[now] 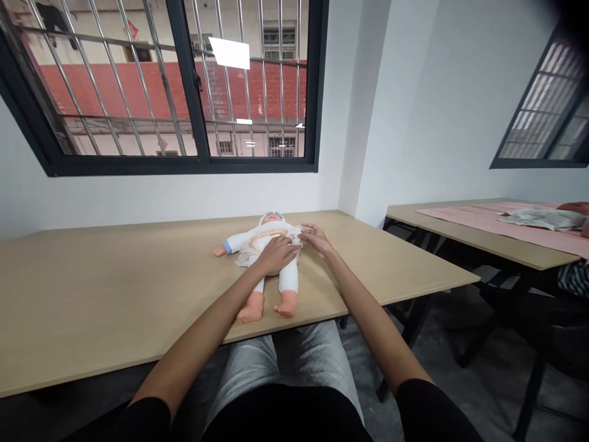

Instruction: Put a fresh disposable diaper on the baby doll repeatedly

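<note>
A baby doll (289, 277) in a white outfit with a blue cuff lies on its back on the table, its bare feet towards me. Around its middle is a white, thin-edged diaper (252, 250) with an orange band. My left hand (277, 254) lies across the doll's front at the hip, its fingers bent onto the diaper's side. Beside the doll's hip on the right, my right hand (316, 239) has thumb and forefinger at the diaper's loose white edge. The other fingers of that hand are spread. Exactly what the left fingertips grip is hidden.
The wooden table (115, 294) stands against the wall under a barred window (202, 161). To the right, a second table (529, 256) carries a pink mat (464, 216) with white cloth (536, 218) on it. A dark chair (552, 331) is below.
</note>
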Motion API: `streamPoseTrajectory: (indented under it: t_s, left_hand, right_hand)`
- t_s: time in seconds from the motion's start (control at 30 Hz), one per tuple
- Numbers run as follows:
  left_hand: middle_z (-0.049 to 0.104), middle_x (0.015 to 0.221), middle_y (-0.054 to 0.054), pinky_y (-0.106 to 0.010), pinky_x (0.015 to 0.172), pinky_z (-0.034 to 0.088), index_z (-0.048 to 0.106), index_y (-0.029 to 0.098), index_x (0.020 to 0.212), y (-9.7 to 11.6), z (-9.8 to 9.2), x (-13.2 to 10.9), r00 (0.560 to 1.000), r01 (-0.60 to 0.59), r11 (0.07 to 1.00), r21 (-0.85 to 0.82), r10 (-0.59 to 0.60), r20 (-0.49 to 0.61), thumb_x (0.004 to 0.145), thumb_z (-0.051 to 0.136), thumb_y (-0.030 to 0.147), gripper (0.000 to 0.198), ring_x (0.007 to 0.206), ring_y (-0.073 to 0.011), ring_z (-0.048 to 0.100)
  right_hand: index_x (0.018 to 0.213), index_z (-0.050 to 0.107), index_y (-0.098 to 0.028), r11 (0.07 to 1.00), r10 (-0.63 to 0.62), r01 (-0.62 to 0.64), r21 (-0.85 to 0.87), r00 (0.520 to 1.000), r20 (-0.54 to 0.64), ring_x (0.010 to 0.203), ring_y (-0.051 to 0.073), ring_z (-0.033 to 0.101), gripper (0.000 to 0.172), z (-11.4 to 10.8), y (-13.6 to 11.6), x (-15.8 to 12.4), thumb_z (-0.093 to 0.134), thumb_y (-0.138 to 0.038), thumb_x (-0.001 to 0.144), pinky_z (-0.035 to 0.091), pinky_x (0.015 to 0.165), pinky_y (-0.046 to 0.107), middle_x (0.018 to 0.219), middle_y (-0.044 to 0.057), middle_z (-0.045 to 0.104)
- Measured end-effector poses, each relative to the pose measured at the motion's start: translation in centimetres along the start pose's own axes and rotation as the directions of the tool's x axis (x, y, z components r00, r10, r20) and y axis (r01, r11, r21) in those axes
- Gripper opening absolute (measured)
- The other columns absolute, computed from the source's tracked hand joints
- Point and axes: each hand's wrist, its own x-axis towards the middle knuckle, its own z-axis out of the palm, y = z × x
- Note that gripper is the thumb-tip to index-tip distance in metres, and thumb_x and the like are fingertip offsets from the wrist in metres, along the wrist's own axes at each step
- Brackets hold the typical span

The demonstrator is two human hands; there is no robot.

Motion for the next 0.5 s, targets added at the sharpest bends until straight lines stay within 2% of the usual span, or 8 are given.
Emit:
streamPoseTrajectory:
  t_s: [0.2,0.33,0.5]
  left_hand:
    - [0.058,0.107,-0.006,-0.038,0.094,0.035,0.056,0.024,0.120,0.1,-0.1,0.0,1.000,0.012,0.998,-0.063,-0.012,0.002,0.093,0.037,0.032,0.035,0.107,-0.0223,0.047]
    - [0.057,0.115,-0.006,-0.038,0.098,0.033,0.052,0.022,0.125,-0.1,0.2,0.0,1.000,0.027,0.997,-0.069,-0.027,-0.010,0.093,0.037,0.033,0.037,0.112,-0.0225,0.045]
    - [0.058,0.108,-0.007,-0.039,0.094,0.035,0.053,0.022,0.125,-0.3,0.4,0.1,1.000,0.020,1.000,-0.010,-0.020,0.021,0.094,0.034,0.036,0.040,0.108,-0.0234,0.046]
  right_hand:
    - [0.101,0.054,-0.021,1.000,-0.008,0.008,0.001,0.998,-0.055,0.069,0.010,0.061,0.049,-0.6,0.7,0.6,0.073,-0.013,0.057,0.050,0.070,0.023,0.078,-0.004,0.064]
    - [0.100,0.053,-0.021,0.999,-0.033,0.033,-0.009,0.999,-0.042,0.071,0.011,0.062,0.048,-0.9,1.1,0.9,0.074,-0.015,0.057,0.051,0.073,0.025,0.078,-0.004,0.063]
    - [0.103,0.054,-0.020,0.998,-0.053,0.053,-0.021,0.998,-0.023,0.071,0.011,0.061,0.051,-1.0,1.3,1.1,0.075,-0.018,0.056,0.051,0.074,0.026,0.078,-0.004,0.062]
